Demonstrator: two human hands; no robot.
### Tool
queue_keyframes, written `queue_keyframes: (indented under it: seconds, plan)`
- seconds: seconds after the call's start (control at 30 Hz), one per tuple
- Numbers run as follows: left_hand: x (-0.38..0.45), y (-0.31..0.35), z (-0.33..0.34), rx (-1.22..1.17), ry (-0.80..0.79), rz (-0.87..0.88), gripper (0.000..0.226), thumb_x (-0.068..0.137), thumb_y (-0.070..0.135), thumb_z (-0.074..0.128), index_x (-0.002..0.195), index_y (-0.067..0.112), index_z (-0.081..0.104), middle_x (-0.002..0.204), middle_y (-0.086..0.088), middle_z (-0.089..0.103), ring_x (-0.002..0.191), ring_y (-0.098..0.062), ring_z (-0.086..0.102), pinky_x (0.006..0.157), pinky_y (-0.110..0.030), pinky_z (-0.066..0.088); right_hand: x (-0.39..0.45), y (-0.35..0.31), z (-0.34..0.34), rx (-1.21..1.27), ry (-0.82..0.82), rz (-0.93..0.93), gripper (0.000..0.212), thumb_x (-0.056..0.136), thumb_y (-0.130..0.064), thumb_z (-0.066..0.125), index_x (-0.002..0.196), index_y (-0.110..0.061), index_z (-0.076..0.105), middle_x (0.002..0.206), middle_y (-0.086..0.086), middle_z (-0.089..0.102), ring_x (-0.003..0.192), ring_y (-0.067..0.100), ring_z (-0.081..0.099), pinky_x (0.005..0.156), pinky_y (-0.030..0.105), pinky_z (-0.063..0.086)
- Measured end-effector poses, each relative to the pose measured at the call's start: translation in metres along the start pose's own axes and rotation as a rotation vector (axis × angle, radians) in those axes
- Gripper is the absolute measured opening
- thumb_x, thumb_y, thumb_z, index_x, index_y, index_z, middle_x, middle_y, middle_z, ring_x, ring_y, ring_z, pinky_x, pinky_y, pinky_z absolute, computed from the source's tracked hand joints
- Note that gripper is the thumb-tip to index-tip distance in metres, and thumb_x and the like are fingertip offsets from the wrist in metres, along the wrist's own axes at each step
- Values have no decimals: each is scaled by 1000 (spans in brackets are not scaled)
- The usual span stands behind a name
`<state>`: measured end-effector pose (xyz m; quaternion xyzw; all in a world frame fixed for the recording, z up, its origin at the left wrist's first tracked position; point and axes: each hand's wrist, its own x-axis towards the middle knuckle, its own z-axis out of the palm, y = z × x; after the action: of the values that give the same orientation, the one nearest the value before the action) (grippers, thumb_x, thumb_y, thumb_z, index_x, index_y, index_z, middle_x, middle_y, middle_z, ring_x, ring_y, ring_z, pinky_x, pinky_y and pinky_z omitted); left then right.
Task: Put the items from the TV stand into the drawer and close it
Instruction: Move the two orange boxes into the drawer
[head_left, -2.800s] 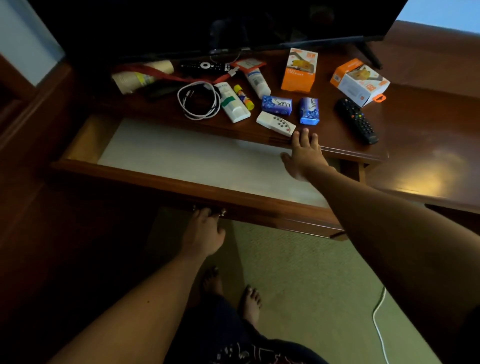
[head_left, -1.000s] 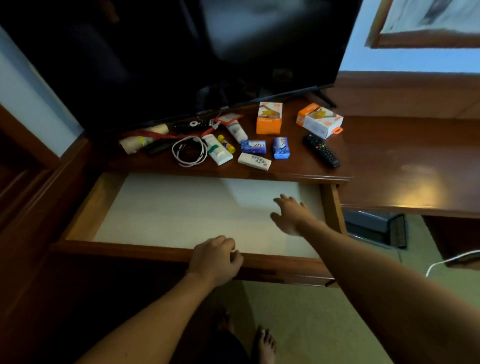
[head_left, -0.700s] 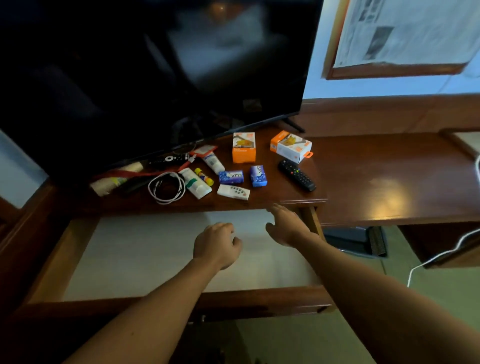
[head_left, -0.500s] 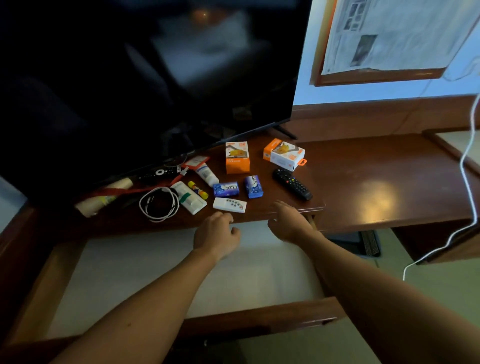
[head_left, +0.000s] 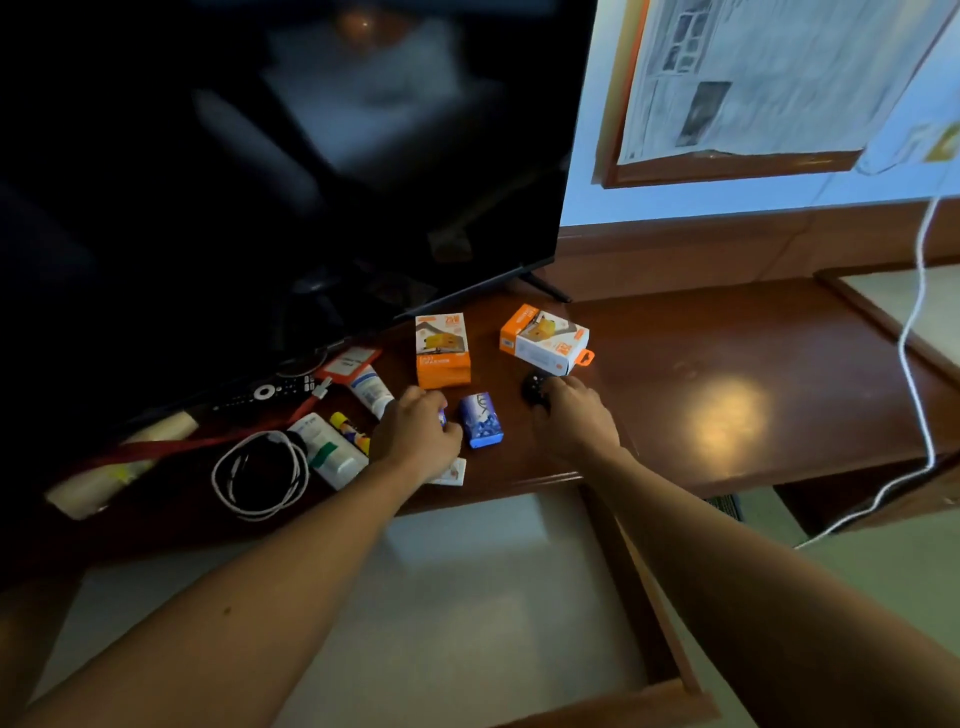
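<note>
- The left hand (head_left: 418, 439), arm stretched over the open drawer (head_left: 467, 597), lies palm down on the TV stand (head_left: 727, 395), fingers curled around a small blue box (head_left: 442, 417) that it mostly hides.
- A second blue box (head_left: 481, 427) stands between the hands.
- The right hand (head_left: 574, 421) covers the black remote (head_left: 534, 391), fingers wrapped on it.

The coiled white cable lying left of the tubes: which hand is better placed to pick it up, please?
Probably the left hand: it is nearer the coiled white cable, while the right hand rests on the black remote control.
</note>
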<state>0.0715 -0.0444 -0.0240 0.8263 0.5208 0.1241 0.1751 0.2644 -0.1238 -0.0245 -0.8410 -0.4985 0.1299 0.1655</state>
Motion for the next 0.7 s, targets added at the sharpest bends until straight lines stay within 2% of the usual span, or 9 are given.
queue_keyframes:
  seconds: [0.13, 0.27, 0.43, 0.57, 0.7]
  plan:
    - [43, 13, 0, -1, -16, -34, 44, 92, 37, 57, 133, 21, 52, 136, -3, 45, 120, -26, 49, 93, -45, 49, 53, 3, -4, -106, 28, -73, 41, 99, -32, 49, 137, -17, 48, 141, 9, 50, 123, 35, 49, 92, 50, 49]
    - [86, 30, 10, 38, -33, -126, 56, 90, 42, 57, 142, 26, 43, 143, -5, 38, 125, -31, 45, 95, -41, 45, 106, 8, -3, -221, 3, -105, 50, 100, -34, 51, 145, -16, 39, 150, 12, 41, 135, 40, 39, 101, 60, 41]
    - [127, 37, 36, 104, -48, -237, 63, 87, 54, 58, 141, 28, 38, 149, -10, 28, 126, -38, 41, 95, -46, 43, 149, 21, 6, -360, -14, -94, 61, 99, -38, 55, 150, -12, 33, 148, 13, 42, 133, 39, 41, 101, 53, 39]
    - [147, 37, 52, 191, -49, -302, 69, 85, 63, 55, 142, 29, 35, 153, -13, 22, 127, -41, 36, 100, -50, 41, 165, 40, 16, -422, -9, -152, 51, 95, -31, 61, 142, -18, 45, 141, 8, 46, 128, 37, 44, 95, 52, 42]
    - [159, 37, 62, 248, -13, -306, 61, 89, 59, 52, 140, 29, 41, 148, -17, 31, 125, -41, 36, 98, -50, 41, 177, 61, 5, -453, -71, -286, 61, 90, -29, 68, 145, -33, 43, 153, 2, 36, 132, 39, 34, 99, 55, 36]
